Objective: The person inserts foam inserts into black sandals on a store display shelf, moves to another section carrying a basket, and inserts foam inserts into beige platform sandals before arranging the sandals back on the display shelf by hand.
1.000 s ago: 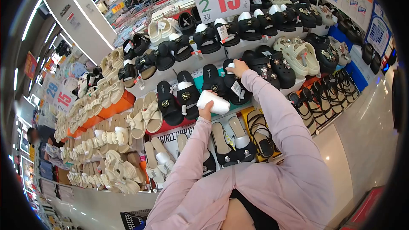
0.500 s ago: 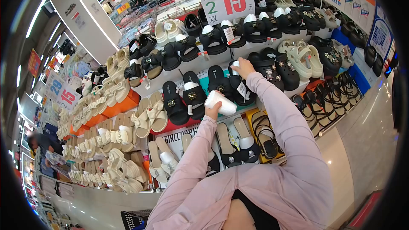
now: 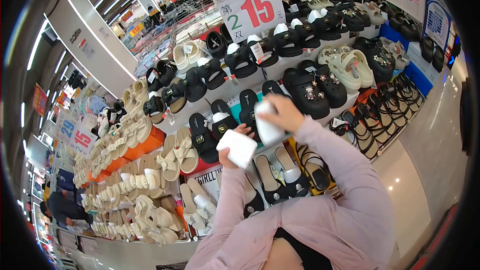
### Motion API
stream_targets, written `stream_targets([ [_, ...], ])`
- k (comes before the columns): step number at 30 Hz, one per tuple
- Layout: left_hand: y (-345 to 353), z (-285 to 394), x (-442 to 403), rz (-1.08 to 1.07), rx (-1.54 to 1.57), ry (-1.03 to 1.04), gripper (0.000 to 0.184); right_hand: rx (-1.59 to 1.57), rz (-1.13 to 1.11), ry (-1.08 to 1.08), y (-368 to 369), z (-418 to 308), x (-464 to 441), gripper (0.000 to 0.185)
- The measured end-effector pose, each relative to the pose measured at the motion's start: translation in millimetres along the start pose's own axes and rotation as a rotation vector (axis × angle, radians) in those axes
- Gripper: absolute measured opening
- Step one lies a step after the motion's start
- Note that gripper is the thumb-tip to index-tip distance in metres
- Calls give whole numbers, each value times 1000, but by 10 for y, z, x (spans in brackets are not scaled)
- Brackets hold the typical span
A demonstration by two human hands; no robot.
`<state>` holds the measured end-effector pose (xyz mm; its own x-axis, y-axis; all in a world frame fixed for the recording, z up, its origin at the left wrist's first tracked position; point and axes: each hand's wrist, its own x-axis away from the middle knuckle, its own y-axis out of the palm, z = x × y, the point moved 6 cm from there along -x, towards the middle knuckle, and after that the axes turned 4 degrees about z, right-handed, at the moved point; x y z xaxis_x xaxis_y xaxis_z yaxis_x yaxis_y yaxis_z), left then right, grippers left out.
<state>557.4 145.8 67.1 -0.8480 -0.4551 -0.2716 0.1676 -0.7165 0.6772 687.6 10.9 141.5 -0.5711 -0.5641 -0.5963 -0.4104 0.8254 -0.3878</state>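
My left hand (image 3: 227, 160) is closed around a white shoe filler roll (image 3: 240, 148), its pale flat side facing up. Beside it, my right hand (image 3: 287, 113) grips a second white shoe filler roll (image 3: 269, 130), smeared by motion. Both hands hover over black slippers with gold buckles; one black slipper (image 3: 204, 137) lies just left of my left hand. White filler shows inside another black slipper (image 3: 220, 119). The slipper under my right hand is mostly hidden. Black clogs with charms (image 3: 306, 95) stand right of that hand.
Beige sandals (image 3: 150, 212) fill the left of the tiered display. Black strappy sandals (image 3: 395, 110) line its right end. A price sign (image 3: 257, 12) stands above the back rows. Another person (image 3: 65, 206) is at the far left.
My right hand has drawn the white roll out of a black slipper and moved down and left, close to my left hand. The left hand has shifted left and turned its roll.
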Motion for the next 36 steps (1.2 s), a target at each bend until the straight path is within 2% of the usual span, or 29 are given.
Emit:
stream_targets([
  [1, -23, 38, 61, -6, -48, 55, 76, 8, -137, 72, 100, -1, 249, 39],
  [2, -9, 45, 110, -5, -41, -6, 81, 38, -277, 138, 280, 125, 555, 41],
  [3, -99, 9, 134, 31, -85, -11, 81, 31, -438, 112, 494, 255, 848, 46],
  [5, -236, -89, 144, 77, -202, -12, 77, 207, -674, 117, 889, 659, 1442, 64],
  [6, -182, -109, 148, 105, -242, 9, 73, 211, -652, 207, 990, 847, 1634, 75],
  [8, -70, -158, 128, 110, -259, 54, 70, 152, -536, 149, 761, 573, 1443, 86],
  [10, 59, -171, 108, 99, -381, 138, 72, -55, -280, 162, 401, 328, 1118, 94],
  [12, 266, -228, 76, 93, -304, 214, 77, -556, -134, 278, 221, 271, 900, 90],
  [14, 455, -299, 32, 74, -367, 296, 95, -875, 16, 410, 101, 158, 797, 82],
  [15, 531, -336, 26, 51, -452, 366, 99, -842, 78, 396, 82, 172, 768, 74],
  [16, 611, -374, 17, 26, -534, 440, 104, -839, 89, 398, 89, 147, 752, 74],
  [17, 654, -434, 3, 6, -580, 520, 108, -944, 157, 518, 98, 167, 754, 73],
  [18, 706, -467, 0, -1, -580, 518, 108, -1051, 223, 636, 104, 198, 773, 72],
  [20, 742, -485, -15, 37, -491, 489, 104, -1056, 234, 636, 22, 211, 724, 72],
  [21, 743, -444, -26, 32, -495, 487, 104, -969, 178, 547, -49, 157, 687, 72],
  [22, 746, -427, -72, -43, -493, 383, 98, -881, 123, 457, -114, 109, 650, 71],
  [23, 745, -414, -122, -118, -490, 281, 92, -808, 78, 379, -172, 84, 614, 78],
  [24, 702, -360, -167, -122, -494, 281, 92, -654, 100, 318, -259, 74, 602, 81],
  [26, 604, -440, -278, -188, -493, 12, 84, -588, -103, 204, -212, 97, 578, 82],
  [27, 626, -431, -315, -200, -450, -52, 80, -588, -102, 202, -227, 67, 563, 82],
  [29, 660, -397, -401, -204, -451, -53, 76, -181, -69, -41, -300, -136, 528, 76],
  [33, 705, -379, -618, -251, -489, -76, 62, -137, 9, -12, -333, -123, 437, 76],
  [36, 745, -389, -786, -301, -511, -146, 52, 111, -3, -65, -328, -98, 341, 81],
])
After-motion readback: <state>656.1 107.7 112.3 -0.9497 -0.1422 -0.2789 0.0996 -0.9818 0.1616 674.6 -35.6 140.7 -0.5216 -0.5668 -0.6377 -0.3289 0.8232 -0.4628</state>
